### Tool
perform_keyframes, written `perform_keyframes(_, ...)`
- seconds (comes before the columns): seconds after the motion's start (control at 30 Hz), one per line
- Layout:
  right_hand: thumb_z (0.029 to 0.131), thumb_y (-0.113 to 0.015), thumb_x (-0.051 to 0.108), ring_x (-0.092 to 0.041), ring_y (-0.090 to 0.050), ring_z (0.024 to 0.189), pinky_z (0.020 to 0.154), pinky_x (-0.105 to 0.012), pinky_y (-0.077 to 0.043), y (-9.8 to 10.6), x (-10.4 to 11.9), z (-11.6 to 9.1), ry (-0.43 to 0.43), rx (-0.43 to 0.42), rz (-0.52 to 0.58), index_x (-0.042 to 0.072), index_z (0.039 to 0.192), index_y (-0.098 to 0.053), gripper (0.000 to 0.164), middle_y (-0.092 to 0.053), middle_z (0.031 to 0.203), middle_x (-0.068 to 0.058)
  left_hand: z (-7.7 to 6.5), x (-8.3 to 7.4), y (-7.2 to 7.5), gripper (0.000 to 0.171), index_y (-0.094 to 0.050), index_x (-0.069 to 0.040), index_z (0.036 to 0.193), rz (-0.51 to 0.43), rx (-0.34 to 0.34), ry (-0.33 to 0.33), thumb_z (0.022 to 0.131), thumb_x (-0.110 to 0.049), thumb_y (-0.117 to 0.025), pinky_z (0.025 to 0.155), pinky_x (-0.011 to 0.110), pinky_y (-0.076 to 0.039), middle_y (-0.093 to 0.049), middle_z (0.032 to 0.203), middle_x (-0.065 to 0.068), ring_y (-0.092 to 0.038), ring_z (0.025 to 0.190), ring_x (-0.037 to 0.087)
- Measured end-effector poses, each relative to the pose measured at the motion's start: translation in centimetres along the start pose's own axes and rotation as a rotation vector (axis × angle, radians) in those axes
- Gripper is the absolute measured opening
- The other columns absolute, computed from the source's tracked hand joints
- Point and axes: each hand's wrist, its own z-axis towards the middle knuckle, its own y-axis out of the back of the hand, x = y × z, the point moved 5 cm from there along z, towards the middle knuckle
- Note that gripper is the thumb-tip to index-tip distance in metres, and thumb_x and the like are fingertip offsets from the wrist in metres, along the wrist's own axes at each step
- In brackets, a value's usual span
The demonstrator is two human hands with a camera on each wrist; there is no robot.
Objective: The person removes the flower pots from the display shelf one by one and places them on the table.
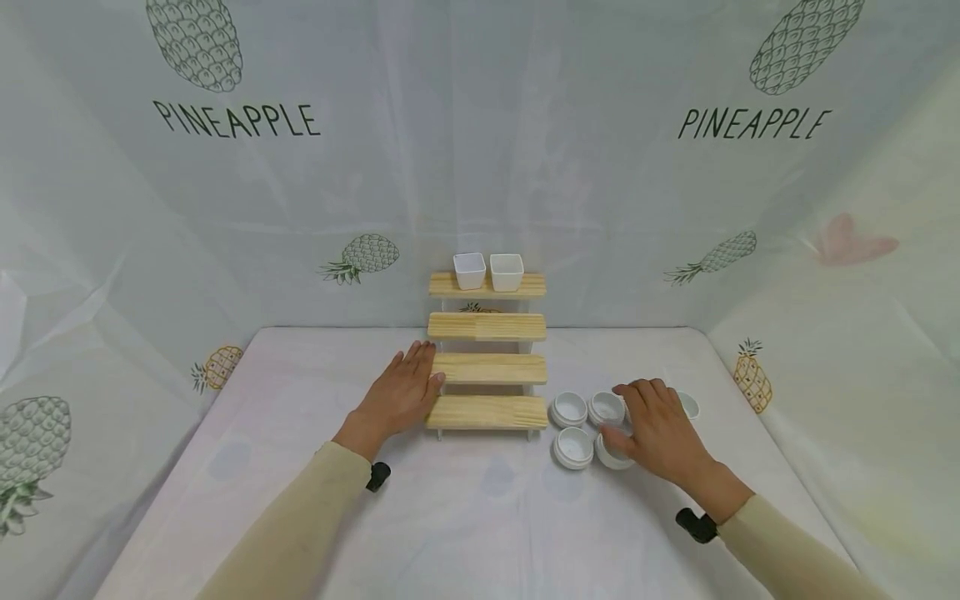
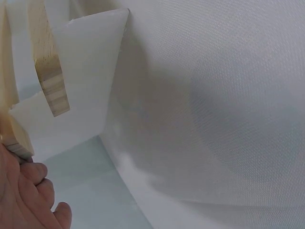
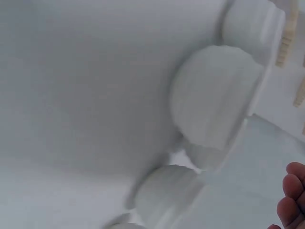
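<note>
While two cups (image 1: pixel 469 272) top four steps (image 1: pixel 489 368), two hands (image 1: pixel 401 390) (image 1: pixel 663 437), loosely extended, hold nothing; at least five bowls (image 1: pixel 574 447) show.

right fingers (image 3: pixel 289 211) cropped in wrist view, rightmost bowl (image 1: pixel 689 406) partly hidden

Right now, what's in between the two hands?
From the left hand to the right hand, the head view shows a wooden step shelf, then small white bowls, some partly hidden by the right hand.
</note>
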Motion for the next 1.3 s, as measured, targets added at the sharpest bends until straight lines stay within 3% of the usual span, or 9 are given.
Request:
perform_keyframes(0.07, 0.104, -0.045, 0.065, -0.039, -0.056, 0.097, 0.076, -0.048, -0.046, 0.1, 0.1, 1.0, 0.005, -0.002, -0.003, -0.007, 0.118, -0.065, 0.077, -0.065, 0.105, -0.021, 0.0, 0.0, 0.0, 0.072, -0.01, 0.001, 0.169, -0.001, 0.0, -0.001, 0.116, -0.047, -0.021, 0.134, 0.053, -0.013, -0.016, 0.176, 0.019, -0.01, 0.165, 0.034)
perform_keyframes(0.3, 0.096, -0.065, 0.053, -0.04, -0.055, 0.1, 0.078, -0.049, -0.046, 0.2, 1.2, 4.4, 0.031, -0.011, -0.002, -0.007, 0.121, -0.065, 0.065, -0.065, 0.108, -0.021, 0.0, 0.0, 0.0, 0.072, -0.011, 0.001, 0.168, 0.008, -0.005, 0.001, 0.116, -0.047, -0.021, 0.134, 0.052, -0.014, -0.016, 0.175, 0.019, -0.011, 0.165, 0.033)
perform_keyframes(0.8, 0.091, -0.077, 0.042, -0.04, -0.054, 0.097, 0.076, -0.048, -0.045, -0.1, 3.3, 11.2, 0.071, -0.048, -0.018, -0.007, 0.123, -0.064, 0.059, -0.064, 0.108, -0.022, -0.2, -0.2, 0.1, 0.073, -0.008, -0.001, 0.169, 0.018, 0.014, 0.027, 0.116, -0.049, -0.02, 0.135, 0.051, -0.012, -0.014, 0.177, 0.016, -0.008, 0.165, 0.032)
perform_keyframes(1.3, 0.094, -0.078, 0.042, -0.045, -0.055, 0.096, 0.074, -0.053, -0.047, 1.2, 2.6, 17.7, 0.097, -0.098, -0.063, -0.008, 0.123, -0.063, 0.06, -0.063, 0.109, -0.026, -0.1, -0.3, 0.2, 0.073, -0.008, -0.001, 0.169, 0.02, 0.022, 0.028, 0.116, -0.049, -0.02, 0.135, 0.051, -0.013, -0.014, 0.176, 0.016, -0.009, 0.165, 0.032)
